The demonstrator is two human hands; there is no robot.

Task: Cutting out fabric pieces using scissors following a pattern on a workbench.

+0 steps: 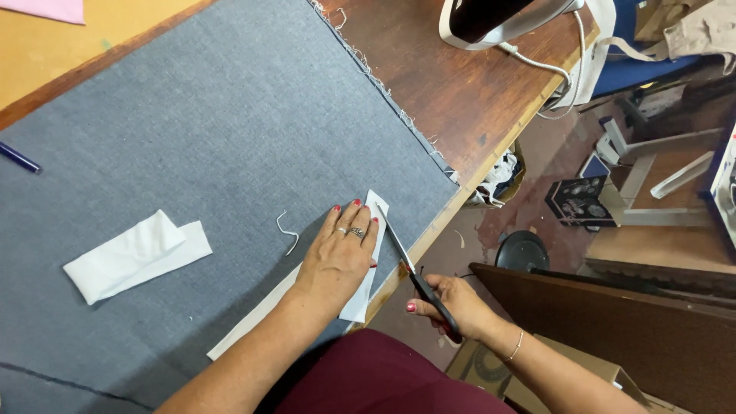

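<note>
White fabric strip point(366, 285) is pinned flat on grey cloth point(215, 153) at the table point(452, 84) edge by left hand point(337, 257) (fingers spread open). Scissors point(414, 276) are gripped by right hand point(452, 307), fingers closed through the handles, blade laid along the strip's edge.

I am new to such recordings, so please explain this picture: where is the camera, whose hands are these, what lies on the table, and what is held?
The camera sits on a person's head and looks down at their own two bare hands. The left hand presses flat on a long white fabric strip. The right hand holds black-handled metal scissors, blades along the strip's edge. Both lie on a large grey cloth covering a brown wooden table. Nearby are a folded white fabric piece, a dark blue pen and an iron.
</note>
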